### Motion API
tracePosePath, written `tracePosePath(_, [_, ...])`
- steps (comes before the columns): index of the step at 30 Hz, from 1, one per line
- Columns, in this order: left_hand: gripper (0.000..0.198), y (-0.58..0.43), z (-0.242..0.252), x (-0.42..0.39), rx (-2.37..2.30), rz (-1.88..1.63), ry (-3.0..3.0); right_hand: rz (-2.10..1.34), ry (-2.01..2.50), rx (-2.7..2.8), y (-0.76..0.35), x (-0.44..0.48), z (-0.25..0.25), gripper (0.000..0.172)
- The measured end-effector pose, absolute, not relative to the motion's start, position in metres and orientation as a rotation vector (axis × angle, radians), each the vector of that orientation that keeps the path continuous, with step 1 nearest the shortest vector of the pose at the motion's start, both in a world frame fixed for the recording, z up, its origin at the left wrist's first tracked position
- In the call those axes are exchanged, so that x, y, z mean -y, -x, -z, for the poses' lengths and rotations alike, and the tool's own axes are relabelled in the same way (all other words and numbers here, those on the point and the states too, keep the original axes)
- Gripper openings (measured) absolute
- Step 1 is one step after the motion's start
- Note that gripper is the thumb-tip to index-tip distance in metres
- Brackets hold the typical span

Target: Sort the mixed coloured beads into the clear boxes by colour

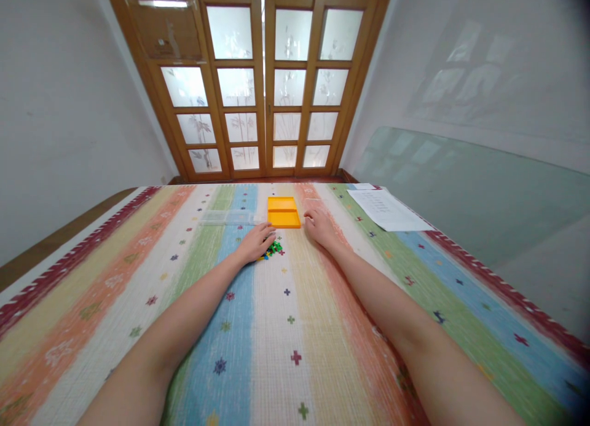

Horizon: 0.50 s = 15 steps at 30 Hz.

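Note:
My left hand (256,242) lies palm down on the striped cloth, its curled fingers resting on a small heap of green, blue and red plastic pieces (273,249). I cannot make out whether it holds any of them. My right hand (319,225) rests flat on the cloth just right of an orange two-compartment tray (283,211), fingers slightly bent and holding nothing. The tray looks bare inside. A clear plastic lid or box (227,217) lies left of the tray, beyond my left hand.
A colourful striped cloth (295,327) covers the table. A printed sheet of paper (386,209) lies at the far right corner. Wooden doors with frosted panes (262,82) stand behind the table, and a glass panel (470,192) leans on the right wall.

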<state>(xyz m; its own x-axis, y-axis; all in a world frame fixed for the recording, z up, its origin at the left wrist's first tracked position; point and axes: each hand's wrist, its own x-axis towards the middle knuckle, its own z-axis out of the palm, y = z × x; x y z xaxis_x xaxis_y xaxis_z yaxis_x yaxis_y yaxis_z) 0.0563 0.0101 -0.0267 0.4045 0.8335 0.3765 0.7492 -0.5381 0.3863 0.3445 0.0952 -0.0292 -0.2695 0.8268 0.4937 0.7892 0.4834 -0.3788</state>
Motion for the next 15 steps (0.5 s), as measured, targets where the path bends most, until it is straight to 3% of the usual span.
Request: tracePosePath(15, [0.052,-0.0569,0.0228,-0.0067,-1.382,-0.755,-2.475,-0.307,1.229,2.144,-0.3444,-0.0914,0.0244,0.025])
